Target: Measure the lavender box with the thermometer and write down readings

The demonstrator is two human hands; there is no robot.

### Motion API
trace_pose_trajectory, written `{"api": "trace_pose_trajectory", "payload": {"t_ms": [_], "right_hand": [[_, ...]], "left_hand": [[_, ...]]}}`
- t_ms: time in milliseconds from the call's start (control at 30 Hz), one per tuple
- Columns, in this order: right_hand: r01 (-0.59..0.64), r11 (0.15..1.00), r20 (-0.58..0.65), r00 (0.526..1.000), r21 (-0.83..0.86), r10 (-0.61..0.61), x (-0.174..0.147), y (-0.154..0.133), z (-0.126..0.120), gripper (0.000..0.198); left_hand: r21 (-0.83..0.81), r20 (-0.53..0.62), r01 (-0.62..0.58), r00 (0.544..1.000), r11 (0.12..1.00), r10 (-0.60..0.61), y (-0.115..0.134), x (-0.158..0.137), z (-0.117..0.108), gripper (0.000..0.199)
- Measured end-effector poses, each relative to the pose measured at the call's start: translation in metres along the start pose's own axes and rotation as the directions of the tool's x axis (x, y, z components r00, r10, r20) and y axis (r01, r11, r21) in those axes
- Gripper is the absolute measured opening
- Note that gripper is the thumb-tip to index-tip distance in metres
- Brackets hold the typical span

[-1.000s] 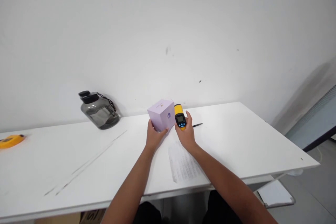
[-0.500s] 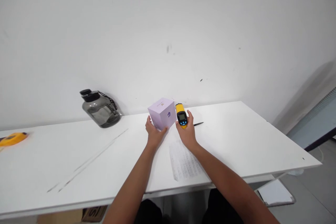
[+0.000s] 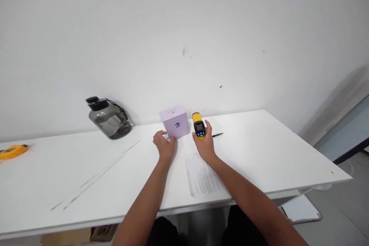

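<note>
A lilac cube-shaped box (image 3: 178, 124) with a dark purple emblem on its front sits on the white table near the wall. My left hand (image 3: 165, 144) is at its lower left corner, thumb against the front face and the other fingers bent by the left side. In my right hand (image 3: 205, 142) is a yellow and black infrared thermometer (image 3: 199, 126), its small screen and blue buttons facing me. The fingers wrap round its handle, just right of the box. A dark pen (image 3: 218, 135) lies beside that hand, partly hidden by it.
A grey see-through water bottle (image 3: 109, 119) with a black cap stands by the wall at left. A yellow tool (image 3: 13, 151) lies at the far left. Grey smudges (image 3: 203, 175) mark the table (image 3: 248, 153) between my forearms. A cardboard box (image 3: 67, 237) is below.
The box has turned so its emblem side faces me more, and it has shifted slightly left. My left hand has moved left and a little down its corner. The thermometer stays nearly still.
</note>
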State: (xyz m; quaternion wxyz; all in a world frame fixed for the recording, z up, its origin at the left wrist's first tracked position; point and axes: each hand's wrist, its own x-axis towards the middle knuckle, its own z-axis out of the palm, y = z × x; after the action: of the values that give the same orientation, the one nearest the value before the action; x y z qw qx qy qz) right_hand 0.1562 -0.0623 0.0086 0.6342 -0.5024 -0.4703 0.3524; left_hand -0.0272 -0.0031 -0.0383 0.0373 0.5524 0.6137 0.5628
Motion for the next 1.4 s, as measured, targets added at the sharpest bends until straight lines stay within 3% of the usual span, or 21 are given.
{"api": "trace_pose_trajectory", "payload": {"t_ms": [233, 633, 1100, 1400], "right_hand": [[-0.010, 1.000, 0.007, 1.000, 0.001, 0.010, 0.000, -0.001, 0.000, 0.078], [0.002, 1.000, 0.014, 1.000, -0.021, -0.002, -0.001, 0.001, 0.000, 0.078], [0.030, 0.999, 0.038, 0.999, -0.037, -0.028, 0.000, 0.006, 0.001, 0.079], [0.036, 0.998, 0.031, 0.999, -0.055, -0.034, 0.000, 0.006, 0.003, 0.078]], "left_hand": [[-0.025, -0.038, 0.010, 0.999, 1.000, -0.011, 0.010, 0.000, -0.007, 0.020], [-0.142, -0.003, 0.150, 0.988, 0.978, -0.152, 0.021, -0.001, -0.010, 0.021], [-0.126, -0.017, 0.099, 0.995, 0.987, -0.102, 0.018, 0.001, -0.007, 0.015], [-0.186, -0.011, 0.127, 0.991, 0.974, -0.132, 0.018, 0.000, -0.007, 0.020]]}}
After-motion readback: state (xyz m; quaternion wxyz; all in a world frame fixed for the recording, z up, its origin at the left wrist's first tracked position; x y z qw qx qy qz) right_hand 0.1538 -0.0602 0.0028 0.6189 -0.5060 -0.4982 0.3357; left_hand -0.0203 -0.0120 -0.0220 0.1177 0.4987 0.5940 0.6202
